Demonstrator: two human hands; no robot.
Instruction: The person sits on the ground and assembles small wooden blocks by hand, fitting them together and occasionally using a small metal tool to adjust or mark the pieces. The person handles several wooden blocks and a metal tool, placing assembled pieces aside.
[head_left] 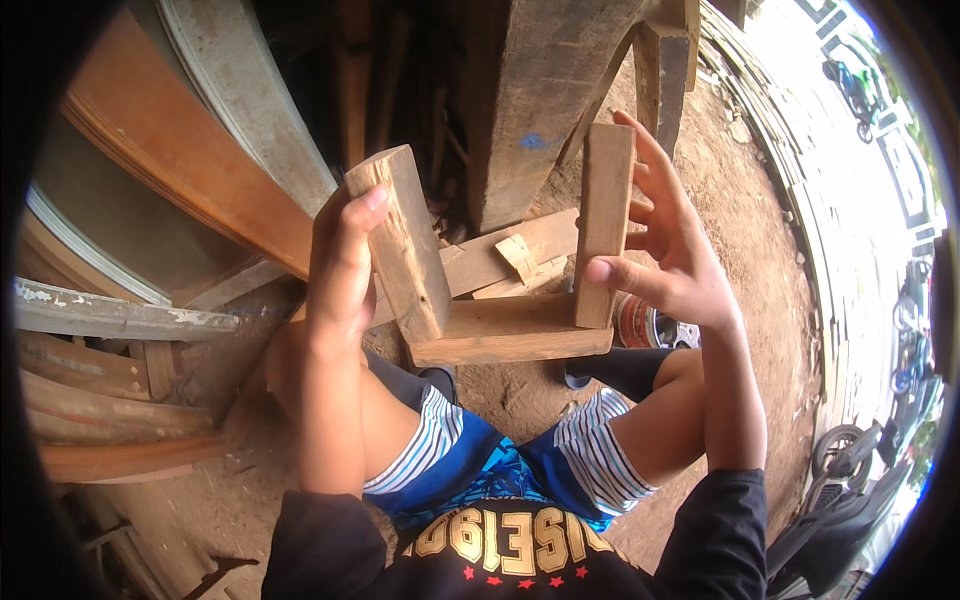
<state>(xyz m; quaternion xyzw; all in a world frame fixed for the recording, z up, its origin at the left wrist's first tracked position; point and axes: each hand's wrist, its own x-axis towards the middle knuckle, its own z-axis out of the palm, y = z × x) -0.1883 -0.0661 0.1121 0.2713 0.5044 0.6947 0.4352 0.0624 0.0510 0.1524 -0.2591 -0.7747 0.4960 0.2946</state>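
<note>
Three short wooden pieces stand together in a U shape in front of me. A flat wooden board [515, 328] lies across the bottom, with a wooden block [403, 245] upright at its left end and a narrower wooden block [604, 220] upright at its right end. The left block leans outward and has a rough, splintered edge. My left hand [345, 245] is closed round it, thumb on the near edge. At the other end, my right hand [675, 245] grips the right block, thumb on its near side and fingers along its outer side, partly hidden.
Behind the pieces lie a plank [535, 238] and a small wood offcut [517, 256] on the dirt floor. A thick wooden beam [540, 110] rises beyond. Curved boards and frames [190, 130] are stacked at left. A round metal-and-red object [638, 322] sits by my right leg; motorbikes [850, 470] stand at right.
</note>
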